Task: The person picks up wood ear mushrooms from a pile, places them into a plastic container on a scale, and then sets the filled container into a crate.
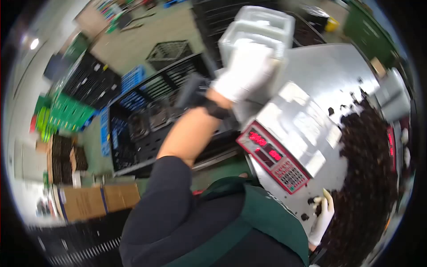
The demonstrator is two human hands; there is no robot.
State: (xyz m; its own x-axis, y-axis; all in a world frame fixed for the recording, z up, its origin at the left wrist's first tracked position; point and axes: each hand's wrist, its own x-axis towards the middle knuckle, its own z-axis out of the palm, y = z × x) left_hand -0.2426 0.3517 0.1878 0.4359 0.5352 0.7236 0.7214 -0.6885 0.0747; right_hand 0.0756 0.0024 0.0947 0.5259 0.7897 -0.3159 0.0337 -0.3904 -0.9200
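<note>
My left hand, in a white glove and blurred, is at the near side of stacked clear plastic tubs. Its fingers are smeared, so their grip on a tub does not show. A dark watch band circles that wrist. Below the tubs, a digital scale with a red front panel and lit red digits sits on the metal table. My right hand, also gloved, is low at the edge of a heap of dark brown pieces. Its fingers are apart and slightly bent, beside a few loose pieces.
A large black crate with packs inside stands left of the table. Behind it is a smaller black crate. Green crates and cardboard boxes are farther left. A grey container borders the heap at right.
</note>
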